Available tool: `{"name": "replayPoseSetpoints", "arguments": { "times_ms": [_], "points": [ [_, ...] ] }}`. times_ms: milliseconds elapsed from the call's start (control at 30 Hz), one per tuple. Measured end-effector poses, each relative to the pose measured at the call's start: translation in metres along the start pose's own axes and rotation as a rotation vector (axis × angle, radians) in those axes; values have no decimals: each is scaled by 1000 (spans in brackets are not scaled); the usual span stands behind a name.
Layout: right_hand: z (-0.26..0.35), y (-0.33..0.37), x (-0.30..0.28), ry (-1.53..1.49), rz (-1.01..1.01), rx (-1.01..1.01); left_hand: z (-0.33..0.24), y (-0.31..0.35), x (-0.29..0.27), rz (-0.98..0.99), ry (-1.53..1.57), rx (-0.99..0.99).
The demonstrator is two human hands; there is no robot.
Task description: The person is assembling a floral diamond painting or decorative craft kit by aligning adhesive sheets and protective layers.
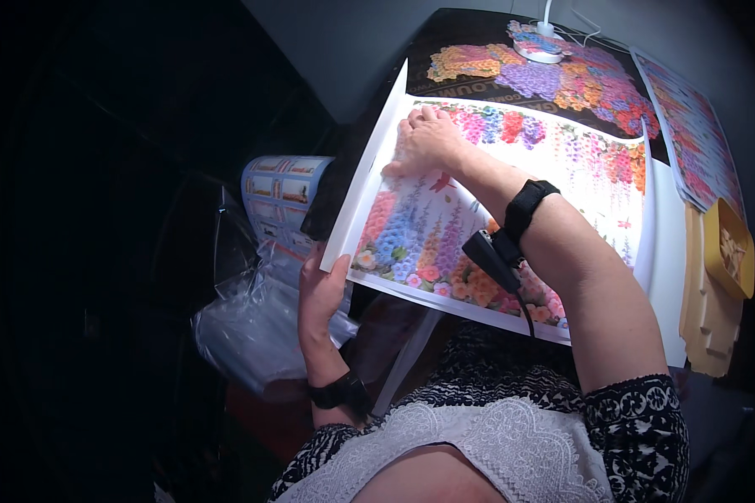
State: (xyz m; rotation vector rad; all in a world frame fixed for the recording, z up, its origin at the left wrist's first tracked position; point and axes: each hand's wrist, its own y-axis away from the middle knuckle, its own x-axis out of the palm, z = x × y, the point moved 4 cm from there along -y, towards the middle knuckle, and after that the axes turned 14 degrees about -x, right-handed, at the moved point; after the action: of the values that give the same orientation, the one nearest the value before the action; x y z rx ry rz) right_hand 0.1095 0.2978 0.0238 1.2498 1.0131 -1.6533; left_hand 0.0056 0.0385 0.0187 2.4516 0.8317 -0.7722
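Note:
A large glossy sheet printed with colourful flowers (445, 239) lies across the dark table in front of me. Its white left border stands up as a raised strip, and its far right corner curls upward. My left hand (321, 289) pinches the near left corner, thumb on top and fingers hidden beneath. Near the far left of the print, my right hand (425, 144) presses down beside the raised border, with thumb and fingers spread. Black straps circle both wrists; a small black device with a cable (492, 260) hangs at the right one.
Cut-out flower pieces (533, 80) lie at the back, around a white lamp base (541, 52). More printed sheets (692, 126) rest at far right, above a yellow tray (728, 247) of small pale pieces. Clear plastic wrap (256, 335) and a blue-edged printed roll (283, 197) are at left.

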Motion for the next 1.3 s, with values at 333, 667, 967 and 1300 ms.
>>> {"name": "replayPoseSetpoints", "arguments": {
  "times_ms": [333, 667, 967, 1300],
  "points": [
    [-13, 2, 10, 116, -49, 6, -73, 33, 1, 152, -279, 542],
    [-5, 8, -5, 124, 77, -37, -88, 17, -1, 240, -146, 414],
    [-19, 2, -20, -16, -67, -59, -114, -1, 2, 380, -23, 366],
    [-27, 6, -25, 14, -56, -61, -128, -22, 16, 527, -42, 288]
  ]
}}
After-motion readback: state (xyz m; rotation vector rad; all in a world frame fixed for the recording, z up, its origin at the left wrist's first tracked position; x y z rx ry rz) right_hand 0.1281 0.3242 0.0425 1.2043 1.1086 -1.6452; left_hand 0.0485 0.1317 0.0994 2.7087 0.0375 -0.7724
